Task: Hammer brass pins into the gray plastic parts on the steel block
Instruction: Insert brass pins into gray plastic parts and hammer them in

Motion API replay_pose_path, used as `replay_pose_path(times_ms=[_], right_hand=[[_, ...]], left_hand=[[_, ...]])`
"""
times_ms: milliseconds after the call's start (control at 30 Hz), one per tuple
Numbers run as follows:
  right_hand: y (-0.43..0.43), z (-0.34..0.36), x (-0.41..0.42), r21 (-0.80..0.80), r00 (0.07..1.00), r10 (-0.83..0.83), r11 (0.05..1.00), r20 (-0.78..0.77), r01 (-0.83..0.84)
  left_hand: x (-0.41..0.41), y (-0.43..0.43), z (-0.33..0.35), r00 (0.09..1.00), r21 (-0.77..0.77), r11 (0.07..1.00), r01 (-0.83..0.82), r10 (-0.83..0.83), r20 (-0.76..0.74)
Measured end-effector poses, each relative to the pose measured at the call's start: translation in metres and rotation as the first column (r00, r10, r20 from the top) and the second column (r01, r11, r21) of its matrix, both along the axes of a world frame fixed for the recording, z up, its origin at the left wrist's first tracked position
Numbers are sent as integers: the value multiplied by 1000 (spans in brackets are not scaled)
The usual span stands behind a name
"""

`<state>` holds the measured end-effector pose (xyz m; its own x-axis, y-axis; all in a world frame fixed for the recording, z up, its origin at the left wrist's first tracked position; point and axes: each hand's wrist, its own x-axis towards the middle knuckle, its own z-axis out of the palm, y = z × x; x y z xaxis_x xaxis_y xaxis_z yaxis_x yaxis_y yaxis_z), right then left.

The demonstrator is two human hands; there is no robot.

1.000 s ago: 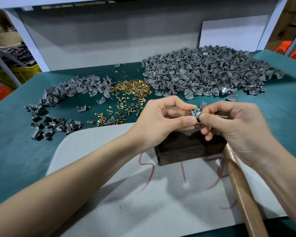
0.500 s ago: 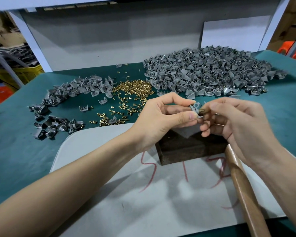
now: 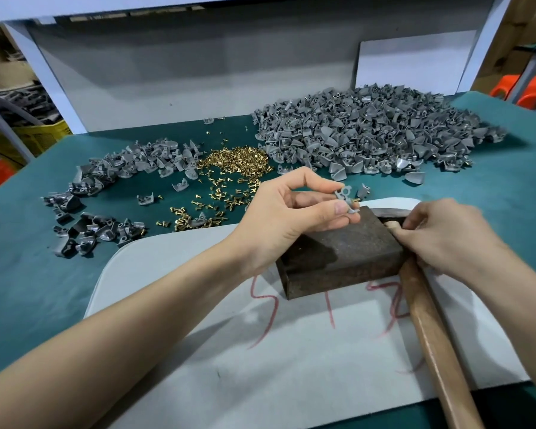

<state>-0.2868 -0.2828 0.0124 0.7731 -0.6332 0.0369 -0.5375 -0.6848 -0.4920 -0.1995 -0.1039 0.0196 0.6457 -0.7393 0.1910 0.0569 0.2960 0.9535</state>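
While the left hand (image 3: 291,218) hovers over the far edge of the steel block (image 3: 347,252), its thumb and forefinger pinch one gray plastic part (image 3: 344,197). A brass pin (image 3: 355,200) pokes out of the part's right side, and the part is held clear of the block, not resting on it. Just right of the block, the right hand (image 3: 452,239), slightly blurred, curls its fingers over the top end of a wooden hammer handle (image 3: 430,329). The handle runs from the block's right edge toward the near right corner, and the hammer's head is hidden. The dark, rusty block sits on a white sheet (image 3: 198,366) scrawled with red marks, laid on a green table cover (image 3: 28,274). Farther back lie a heap of loose brass pins (image 3: 235,162) in the middle, a large pile of gray parts (image 3: 369,134) at far right, and a smaller pile (image 3: 136,162) at far left.
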Motion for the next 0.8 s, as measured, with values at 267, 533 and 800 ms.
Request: replay_pose_path(times_ms=[267,533,800], right_hand=[[-1,-4,4,15,996,-77,997,-47,78],[-13,16,-8,401,954,-122,916,273,2],[36,51,-25,227,945,185,941,270,-250]], left_hand=[[0,1,0,980,118,989,-86,63,186],[-14,17,-21,811,182,899,-399,253,528],[-15,14,-29,837,285,839,-462,307,453]])
